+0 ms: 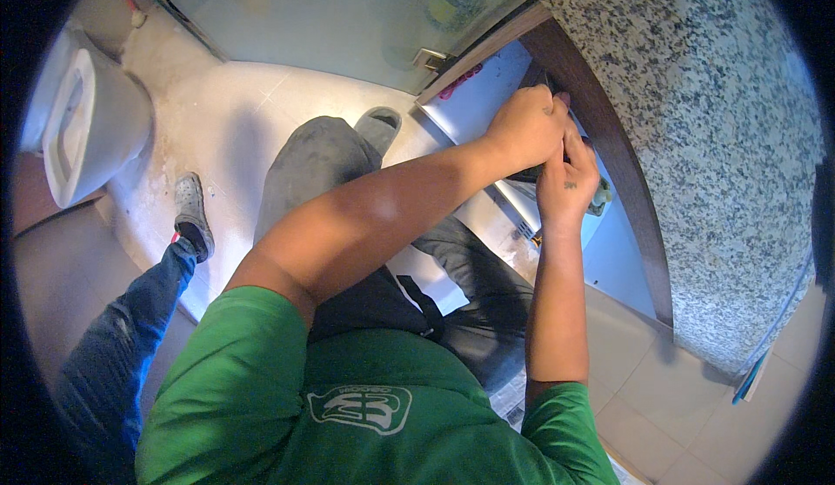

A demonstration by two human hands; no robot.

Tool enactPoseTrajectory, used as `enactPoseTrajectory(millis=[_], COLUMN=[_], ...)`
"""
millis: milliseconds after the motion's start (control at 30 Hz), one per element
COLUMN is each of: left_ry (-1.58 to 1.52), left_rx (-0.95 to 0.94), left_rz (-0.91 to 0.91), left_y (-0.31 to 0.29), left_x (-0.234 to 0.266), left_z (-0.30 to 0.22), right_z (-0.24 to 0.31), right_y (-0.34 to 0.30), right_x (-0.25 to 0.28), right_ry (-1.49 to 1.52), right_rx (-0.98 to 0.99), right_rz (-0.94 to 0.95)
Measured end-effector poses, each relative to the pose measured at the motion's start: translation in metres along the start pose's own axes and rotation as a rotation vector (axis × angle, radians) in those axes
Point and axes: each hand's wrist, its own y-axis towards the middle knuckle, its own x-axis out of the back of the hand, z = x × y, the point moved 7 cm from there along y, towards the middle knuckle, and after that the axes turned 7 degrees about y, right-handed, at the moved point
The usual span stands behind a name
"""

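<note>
My left hand (526,130) is closed at the dark wooden edge (609,128) under the granite countertop. Just below it, my right hand (567,180) is raised with its fingers bent together, and its fingertips meet the left hand. Whatever they pinch is hidden; only a thin dark tip shows by the left knuckles. Beneath the hands is the open cabinet space with a pale blue-white panel (617,259). A greenish thing (600,196) lies partly hidden beside my right wrist, and dark items under the hands are too covered to name.
The speckled granite countertop (722,128) fills the right. A frosted glass panel (330,15) with a metal fitting (430,60) stands ahead. A white toilet (91,124) is at the left. Another person's leg in jeans (130,346) and grey clog (193,215) are close by.
</note>
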Motion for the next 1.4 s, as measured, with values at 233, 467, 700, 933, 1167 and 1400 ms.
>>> enactPoseTrajectory(millis=[233,467,700,933,1167,1400], left_ry=[0.038,0.077,0.106,0.084,-0.01,0.036], left_rx=[-0.023,-0.03,-0.005,-0.08,0.069,0.04], left_rz=[0.007,0.098,0.115,0.088,0.13,0.104], left_y=[0.004,0.007,0.012,0.006,0.012,0.002], left_x=[-0.004,-0.001,-0.004,0.002,-0.002,0.003], left_z=[0.002,-0.002,0.002,-0.005,0.005,-0.001], right_z=[-0.005,-0.009,0.001,-0.007,0.007,0.005], right_y=[0.0,0.0,0.002,0.002,0.005,-0.003], right_x=[0.0,-0.002,-0.001,-0.001,0.0,-0.001], right_ry=[0.028,0.007,-0.018,-0.017,-0.156,-0.107], right_rx=[-0.036,-0.021,-0.034,-0.08,-0.143,-0.086], right_rz=[-0.016,-0.026,-0.039,-0.025,0.035,0.104])
